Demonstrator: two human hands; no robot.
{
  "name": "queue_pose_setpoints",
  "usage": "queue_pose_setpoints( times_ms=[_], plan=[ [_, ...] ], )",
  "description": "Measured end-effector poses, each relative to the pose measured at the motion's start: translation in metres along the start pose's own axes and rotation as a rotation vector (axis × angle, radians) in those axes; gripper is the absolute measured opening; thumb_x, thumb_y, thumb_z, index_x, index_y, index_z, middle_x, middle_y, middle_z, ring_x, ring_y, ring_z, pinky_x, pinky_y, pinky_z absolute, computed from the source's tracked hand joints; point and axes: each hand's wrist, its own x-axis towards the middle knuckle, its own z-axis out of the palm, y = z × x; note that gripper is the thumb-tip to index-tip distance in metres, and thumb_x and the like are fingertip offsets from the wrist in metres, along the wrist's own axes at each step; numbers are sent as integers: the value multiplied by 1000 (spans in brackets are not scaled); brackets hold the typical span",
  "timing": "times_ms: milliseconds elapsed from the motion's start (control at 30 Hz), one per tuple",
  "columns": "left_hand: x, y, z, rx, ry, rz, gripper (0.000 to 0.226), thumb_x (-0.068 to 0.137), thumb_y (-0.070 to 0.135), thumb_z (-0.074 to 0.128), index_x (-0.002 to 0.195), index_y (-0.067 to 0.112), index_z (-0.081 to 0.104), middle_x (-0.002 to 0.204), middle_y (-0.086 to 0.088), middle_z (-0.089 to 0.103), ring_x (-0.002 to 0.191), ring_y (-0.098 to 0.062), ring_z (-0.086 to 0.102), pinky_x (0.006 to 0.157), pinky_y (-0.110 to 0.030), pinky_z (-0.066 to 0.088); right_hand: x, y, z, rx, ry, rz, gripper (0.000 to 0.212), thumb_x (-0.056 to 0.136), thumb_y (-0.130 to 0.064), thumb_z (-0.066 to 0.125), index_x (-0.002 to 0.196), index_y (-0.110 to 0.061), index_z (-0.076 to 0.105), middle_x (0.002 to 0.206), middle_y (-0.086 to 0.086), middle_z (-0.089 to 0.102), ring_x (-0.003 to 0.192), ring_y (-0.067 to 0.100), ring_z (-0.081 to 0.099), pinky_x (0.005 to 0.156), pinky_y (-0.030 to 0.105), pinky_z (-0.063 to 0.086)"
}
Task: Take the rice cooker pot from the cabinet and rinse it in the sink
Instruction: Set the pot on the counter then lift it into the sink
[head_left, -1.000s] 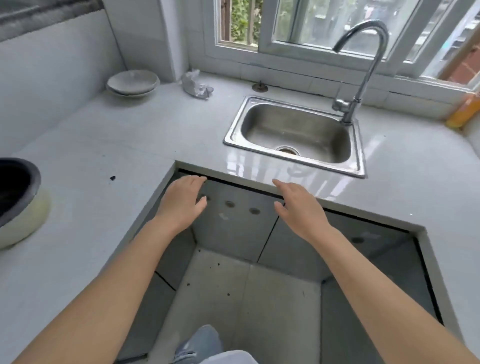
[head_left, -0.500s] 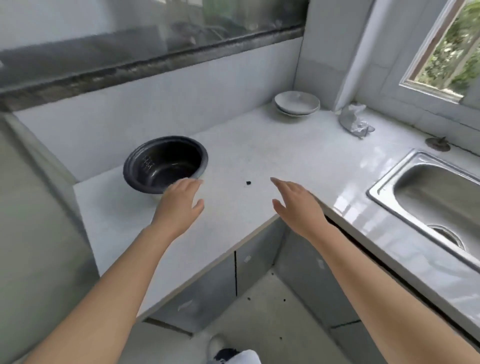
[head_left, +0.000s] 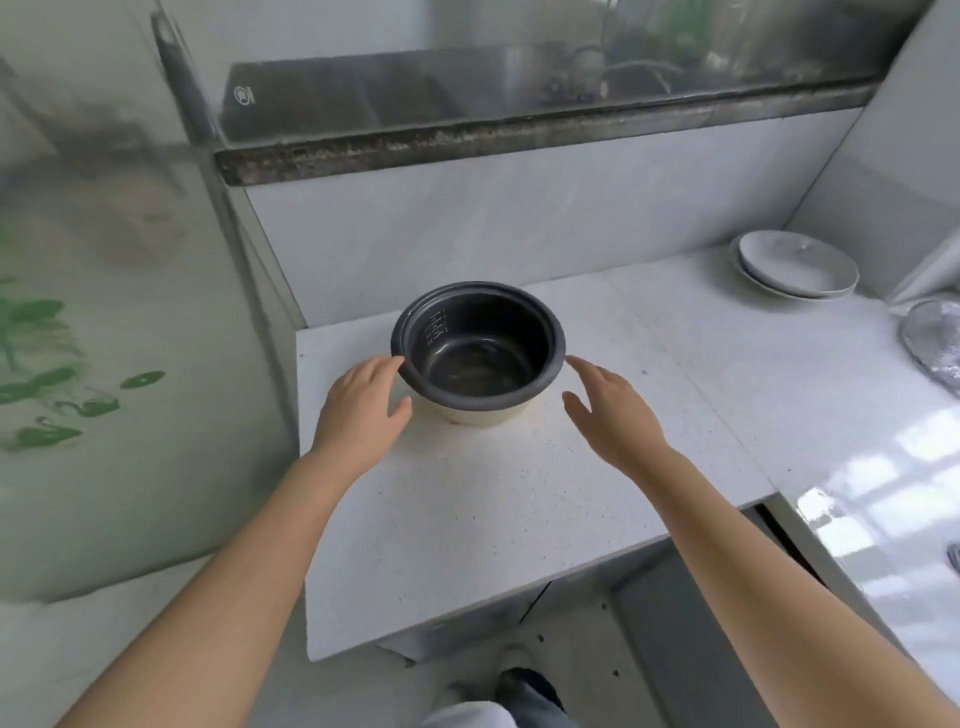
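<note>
Whereas the rice cooker pot (head_left: 478, 353) had been seen off to the left a moment before, it was now flanked closely, upright near the tabletop's (head_left: 493, 509) back edge. Both the left hand (head_left: 363, 410) and right hand (head_left: 610, 415) were kept released, nothing grasped.

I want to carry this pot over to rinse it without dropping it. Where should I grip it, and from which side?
Grip the pot under its flared rim, one hand per side: left hand from the left, right hand from the right. It stands upright, open and handleless, so the rim's lip is probably the surest hold.
</note>
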Motion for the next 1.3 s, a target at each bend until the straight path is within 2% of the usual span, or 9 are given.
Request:
queue_pose_setpoints(
  times_ms=[100,233,400,500,733,900,1067,1200,1300],
  plan=[
    [5,-5,5,-79,9,-106,53,91,24,52,139,9,37,144,-9,43,132,-27,39,107,-38,32,19,4,3,30,-11,5,45,98,-31,38,141,-19,33,139,3,50,126,23,46,91,34,44],
    [19,-11,9,-185,4,-255,56,92,28,50,142,9,32,148,-10,37,135,-27,34,108,-38,30,47,7,2,119,23,54,43,98,-33,37,136,-14,39,133,6,55,116,24,54,78,26,36],
    [38,-9,19,-295,-28,-395,58,94,35,46,142,8,30,149,-10,34,136,-27,33,107,-39,30,79,14,11,189,-66,124,50,98,-33,38,140,-8,31,134,12,51,117,28,52,83,30,39],
    [49,-4,27,-346,-72,-445,56,94,40,44,139,10,34,147,-10,38,134,-28,36,105,-41,34,91,17,17,234,-120,145,45,97,-31,41,134,-6,35,128,15,55,111,31,55,77,29,39],
    [60,5,38,-489,-53,-467,39,93,33,48,128,14,45,128,-5,56,120,-24,50,85,-27,38,108,19,30,255,-166,148,33,94,-26,45,123,-10,41,106,8,60,82,20,55,66,29,44],
    [61,10,38,-498,-14,-491,37,93,25,49,127,11,46,123,-7,58,115,-25,53,82,-26,38,111,19,33,285,-151,179,25,91,-19,45,113,-8,47,93,8,61,77,22,58,59,28,46],
    [60,13,36,-482,19,-474,25,92,19,50,114,7,52,104,-2,58,91,-14,50,76,-25,39,109,20,31,283,-124,183,17,90,-18,45,101,-7,51,85,8,61,71,22,57,59,31,47],
    [60,19,31,-461,58,-428,19,91,17,51,104,5,53,81,3,49,70,-9,45,59,-16,37,98,24,27,295,-87,196,14,89,-17,45,96,-6,51,83,10,62,66,21,53,54,28,43],
    [62,25,27,-477,59,-370,17,90,16,51,104,7,54,83,3,52,70,-9,47,58,-16,37,87,26,19,314,-38,213,16,90,-18,45,98,-6,52,86,9,62,72,27,59,56,30,46]
  ],
)
